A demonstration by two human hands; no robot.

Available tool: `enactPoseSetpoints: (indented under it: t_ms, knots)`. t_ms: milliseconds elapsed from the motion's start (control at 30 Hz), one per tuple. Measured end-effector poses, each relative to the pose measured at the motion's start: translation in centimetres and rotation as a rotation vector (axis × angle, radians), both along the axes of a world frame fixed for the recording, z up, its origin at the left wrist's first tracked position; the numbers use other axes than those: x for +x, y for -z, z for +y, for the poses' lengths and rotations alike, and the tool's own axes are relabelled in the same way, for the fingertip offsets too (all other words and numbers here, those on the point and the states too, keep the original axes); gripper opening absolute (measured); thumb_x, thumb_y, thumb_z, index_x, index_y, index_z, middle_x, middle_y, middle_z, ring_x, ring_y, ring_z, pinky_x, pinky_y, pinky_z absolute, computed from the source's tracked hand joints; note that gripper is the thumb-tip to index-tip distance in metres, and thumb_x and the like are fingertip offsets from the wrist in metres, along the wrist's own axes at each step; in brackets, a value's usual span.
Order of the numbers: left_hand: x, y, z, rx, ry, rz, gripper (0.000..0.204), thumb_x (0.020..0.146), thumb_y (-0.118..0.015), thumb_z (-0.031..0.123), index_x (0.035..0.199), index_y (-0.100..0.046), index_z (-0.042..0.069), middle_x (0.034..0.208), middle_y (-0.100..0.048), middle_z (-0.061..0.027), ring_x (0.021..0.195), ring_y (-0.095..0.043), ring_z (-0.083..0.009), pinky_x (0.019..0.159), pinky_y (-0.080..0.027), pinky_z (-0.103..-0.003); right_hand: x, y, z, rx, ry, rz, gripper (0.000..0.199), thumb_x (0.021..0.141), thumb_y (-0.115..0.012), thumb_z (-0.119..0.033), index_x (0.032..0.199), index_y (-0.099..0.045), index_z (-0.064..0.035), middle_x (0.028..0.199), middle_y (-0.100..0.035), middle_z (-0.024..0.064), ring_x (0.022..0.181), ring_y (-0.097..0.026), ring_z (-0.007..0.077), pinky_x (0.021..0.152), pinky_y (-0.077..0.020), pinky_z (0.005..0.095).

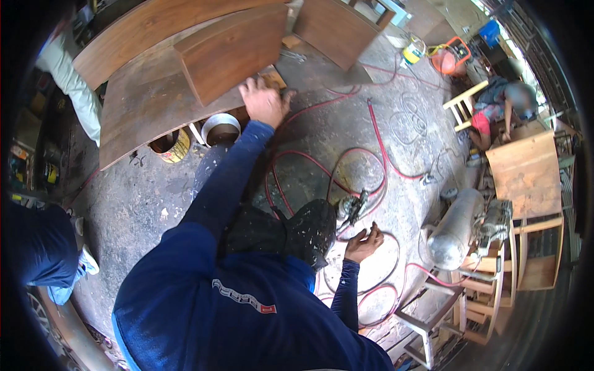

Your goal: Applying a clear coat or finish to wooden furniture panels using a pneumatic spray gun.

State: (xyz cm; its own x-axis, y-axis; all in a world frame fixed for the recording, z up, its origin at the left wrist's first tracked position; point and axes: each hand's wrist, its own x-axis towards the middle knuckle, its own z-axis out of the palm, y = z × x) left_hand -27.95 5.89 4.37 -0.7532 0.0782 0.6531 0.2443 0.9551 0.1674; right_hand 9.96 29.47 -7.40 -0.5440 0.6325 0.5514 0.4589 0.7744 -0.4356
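My left hand (265, 102) reaches far forward and presses down at the lower corner of a dark brown wooden panel (229, 52), which stands on a stained brown board (142, 105). A small tan piece (274, 77) lies just past the fingers; whether the hand grips anything is hidden. My right hand (364, 241) hovers low over the concrete floor with fingers loosely curled and nothing in it. It is just below a small air tool (352, 207) joined to a red hose (309, 162).
Red hoses loop across the floor. Two cans (221, 128) (173, 147) stand under the board's edge. A grey compressor tank (455, 230) and bare wooden chair frames (495, 272) crowd the right. A seated person (504, 105) is at the upper right, and another person's blue sleeve (37, 247) at the left.
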Motion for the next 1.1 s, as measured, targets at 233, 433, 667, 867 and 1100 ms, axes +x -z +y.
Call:
enactPoseSetpoints:
  t_ms: [233,433,667,867,1100]
  knots:
    - [-1.3,-1.9,2.9,0.179,-0.232,-0.133,0.073,0.071,-0.075,0.065,0.123,-0.069,0.015,0.129,-0.057,-0.0176,0.123,-0.047,-0.0364,0.104,-0.035,-0.052,1.7,13.0,2.2,-0.687,-0.194,0.002,0.08,0.077,-0.074,-0.007,0.149,-0.039,0.0,0.137,-0.045,0.0239,0.127,-0.046,0.0402,0.111,-0.0394,0.0427]
    - [-2.5,-2.2,1.7,0.168,-0.221,-0.261,0.064,0.069,-0.079,0.051,0.122,-0.07,0.016,0.127,-0.054,-0.0175,0.123,-0.046,-0.0361,0.105,-0.035,-0.053,-2.4,14.4,3.0,-0.545,-0.127,0.055,0.081,0.079,-0.084,-0.027,0.145,-0.044,-0.0026,0.13,-0.05,0.0243,0.12,-0.053,0.0417,0.103,-0.0439,0.0461]
    - [-3.2,-1.3,-1.2,0.079,0.0,-0.226,0.062,0.069,-0.078,0.045,0.12,-0.07,0.011,0.124,-0.053,-0.0218,0.121,-0.047,-0.0408,0.102,-0.039,-0.054,-4.8,13.1,5.8,-0.276,-0.063,0.009,0.062,0.087,-0.077,-0.029,0.138,-0.055,-0.0028,0.113,-0.054,0.0242,0.101,-0.059,0.0434,0.089,-0.0489,0.047]
    - [-3.7,-0.8,1.3,0.118,-0.099,-0.255,0.058,0.069,-0.072,0.038,0.119,-0.07,0.009,0.125,-0.051,-0.0259,0.12,-0.046,-0.0449,0.107,-0.036,-0.055,-7.8,8.4,8.2,-0.706,-0.271,0.172,0.021,0.092,-0.072,-0.012,0.107,-0.067,0.0018,0.085,-0.067,0.0086,0.08,-0.062,0.019,0.078,-0.0508,0.0347]
    - [-0.9,-2.6,0.2,0.131,0.083,-0.093,0.053,0.071,-0.072,0.031,0.116,-0.068,0.003,0.123,-0.051,-0.0293,0.12,-0.046,-0.0458,0.11,-0.035,-0.055,-7.2,-11.8,1.5,-0.885,-0.46,0.055,0.051,0.1,-0.062,-0.05,0.092,-0.075,-0.0017,0.061,-0.057,-0.004,0.047,-0.041,0.0049,0.044,-0.0295,0.0259]
